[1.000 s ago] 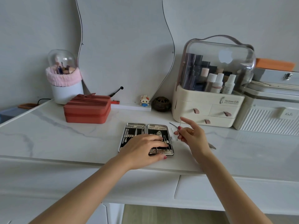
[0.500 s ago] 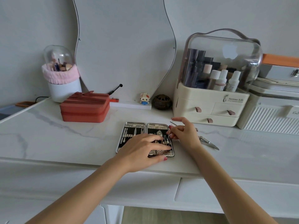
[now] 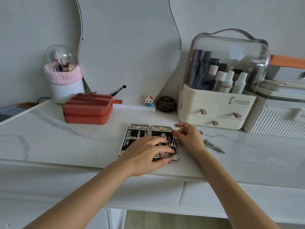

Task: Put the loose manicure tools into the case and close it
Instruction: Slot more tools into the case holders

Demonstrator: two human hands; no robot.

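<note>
I see a white marble-veined tabletop [image 3: 49,139] against a pale grey wall [image 3: 24,30], a wavy-edged mirror [image 3: 128,47] at the far side, drawers [image 3: 231,195] beneath, wooden floor [image 3: 165,220] below.

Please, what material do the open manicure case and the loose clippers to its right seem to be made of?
The manicure case looks like polished metal: its rim shines silver, with a black lining, perhaps fabric. The loose clippers also look like bright steel, since they reflect light. The countertop seems to be marble or an imitation: white, grey veins.

The case [image 3: 149,128] has a shiny textured metal rim. At its three o'clock, polished steel clippers [image 3: 212,145] lie on glossy marble-look table [image 3: 66,142].
</note>
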